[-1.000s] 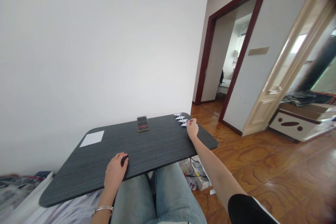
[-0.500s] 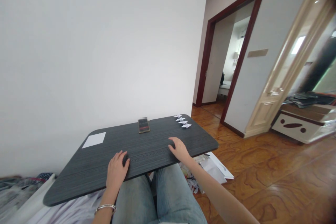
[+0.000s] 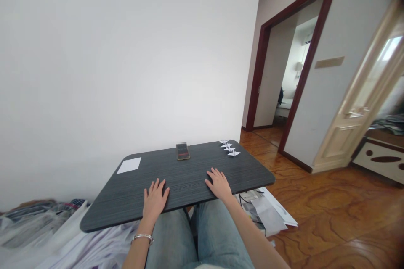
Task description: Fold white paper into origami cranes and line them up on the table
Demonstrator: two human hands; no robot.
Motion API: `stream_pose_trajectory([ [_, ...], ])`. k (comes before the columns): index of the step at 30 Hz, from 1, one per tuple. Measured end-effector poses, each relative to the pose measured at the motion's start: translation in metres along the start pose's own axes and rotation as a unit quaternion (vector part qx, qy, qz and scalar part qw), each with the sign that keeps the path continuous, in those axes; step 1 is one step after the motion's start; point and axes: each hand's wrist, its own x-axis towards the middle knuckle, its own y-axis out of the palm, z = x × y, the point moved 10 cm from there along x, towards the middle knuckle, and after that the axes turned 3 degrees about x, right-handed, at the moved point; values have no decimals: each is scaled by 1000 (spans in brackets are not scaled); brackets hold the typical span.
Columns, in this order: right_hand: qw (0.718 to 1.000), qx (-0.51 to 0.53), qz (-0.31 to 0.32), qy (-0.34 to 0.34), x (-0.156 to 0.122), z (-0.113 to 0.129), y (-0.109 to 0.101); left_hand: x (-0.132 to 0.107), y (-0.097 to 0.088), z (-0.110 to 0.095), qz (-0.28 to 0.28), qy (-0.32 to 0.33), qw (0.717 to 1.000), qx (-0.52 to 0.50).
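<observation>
My left hand (image 3: pixel 155 199) lies flat near the front edge of the dark wood-grain table (image 3: pixel 186 180), its fingers spread and nothing in them. To the right, my right hand (image 3: pixel 219 183) also rests palm down on the tabletop, fingers stretched out and holding nothing. A white sheet of paper (image 3: pixel 129 165) lies at the table's back left. Several folded white paper cranes (image 3: pixel 232 154) stand in a row at the back right corner. Between paper and cranes, a phone on a small stand (image 3: pixel 183 151) leans upright at the back edge; its screen is blurred.
A white wall (image 3: pixel 142 59) rises directly behind the table. Papers (image 3: pixel 271 214) and other items lie below its right side. Piled cloth (image 3: pixel 38 222) sits at the lower left. A doorway with a dark red frame (image 3: pixel 255 80) opens at the right, above wooden floor (image 3: pixel 341 206).
Both hands have flattened onto the table, with fingers now more spread and straight. The view has turned slightly left, so everything appears farther right.
</observation>
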Motion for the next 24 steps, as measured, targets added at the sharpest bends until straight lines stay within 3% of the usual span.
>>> stream_pose_trajectory([
  [24,999,-30,22,9,-4,-2,11,-12,-1,2,2,4,1000,24],
])
